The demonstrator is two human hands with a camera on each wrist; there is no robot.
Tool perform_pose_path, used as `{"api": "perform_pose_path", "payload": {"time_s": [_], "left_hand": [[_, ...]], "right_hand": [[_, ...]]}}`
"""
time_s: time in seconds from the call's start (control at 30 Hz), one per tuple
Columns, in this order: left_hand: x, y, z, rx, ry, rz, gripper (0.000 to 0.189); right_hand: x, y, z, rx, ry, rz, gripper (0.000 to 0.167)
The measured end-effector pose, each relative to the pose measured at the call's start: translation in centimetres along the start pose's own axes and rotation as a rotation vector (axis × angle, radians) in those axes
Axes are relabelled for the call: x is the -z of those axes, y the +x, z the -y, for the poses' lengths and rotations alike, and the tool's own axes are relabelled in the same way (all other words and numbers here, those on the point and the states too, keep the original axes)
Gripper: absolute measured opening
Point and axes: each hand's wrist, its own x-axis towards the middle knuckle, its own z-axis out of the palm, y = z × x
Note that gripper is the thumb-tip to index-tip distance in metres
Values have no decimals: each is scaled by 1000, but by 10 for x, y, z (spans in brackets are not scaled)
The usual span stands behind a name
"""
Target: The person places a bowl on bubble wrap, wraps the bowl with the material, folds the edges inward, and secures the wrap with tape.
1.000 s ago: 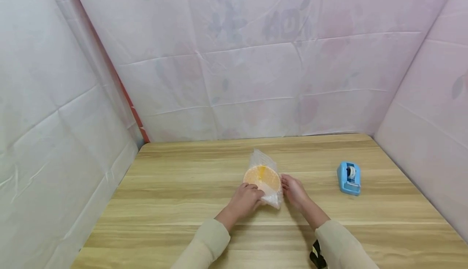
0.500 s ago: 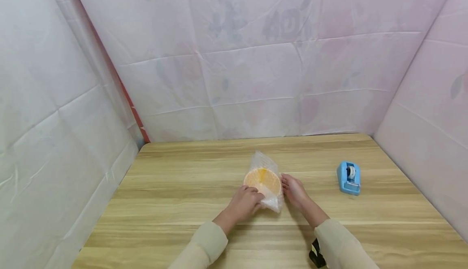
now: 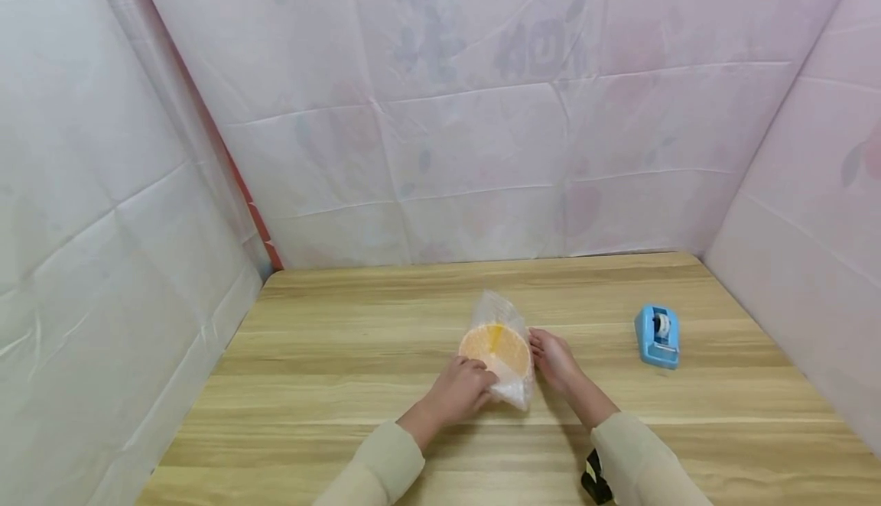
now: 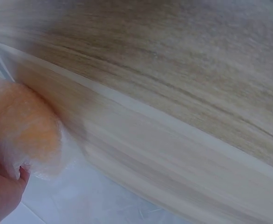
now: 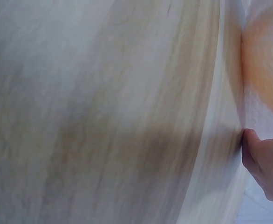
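A round orange-and-yellow disc (image 3: 497, 342) lies inside clear bubble wrap (image 3: 499, 307) on the wooden table. Loose wrap reaches past the disc at the far end and at the near end. My left hand (image 3: 460, 387) grips the near left side of the package, its fingers over the wrap. In the left wrist view, a thumb and part of that hand (image 4: 6, 191) show against the wrap. My right hand (image 3: 556, 359) rests beside the package, fingertips touching its right edge. The right wrist view catches this hand (image 5: 269, 163) with its fingers fairly straight along the wrap's side.
A blue tape dispenser (image 3: 658, 336) stands on the right side of the wooden table (image 3: 330, 353). A small black object (image 3: 596, 479) shows by the right sleeve. Pale printed sheets (image 3: 475, 131) hang as walls behind and at both sides.
The wrapped disc and my left hand have slid a little toward the near edge of the table. My right hand has stayed almost still.
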Motion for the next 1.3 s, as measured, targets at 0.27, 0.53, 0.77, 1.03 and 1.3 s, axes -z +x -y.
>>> {"api": "perform_pose_path", "payload": {"time_s": [0.27, 0.53, 0.77, 1.03, 1.3], "left_hand": [[1, -6, -5, -37, -17, -4, 17], [3, -13, -11, -57, -12, -1, 15], [4, -16, -15, -63, -9, -18, 13], [2, -18, -16, -74, -11, -39, 18], [5, -21, -20, -90, -15, -27, 18]], "right_hand": [[-2, -2, 4, -5, -28, -57, 55], [0, -5, 13, -52, -36, -107, 35], [1, -2, 17, -76, -106, -91, 29], [1, 6, 18, -68, -176, -137, 36], [1, 10, 19, -71, -201, -84, 37]]}}
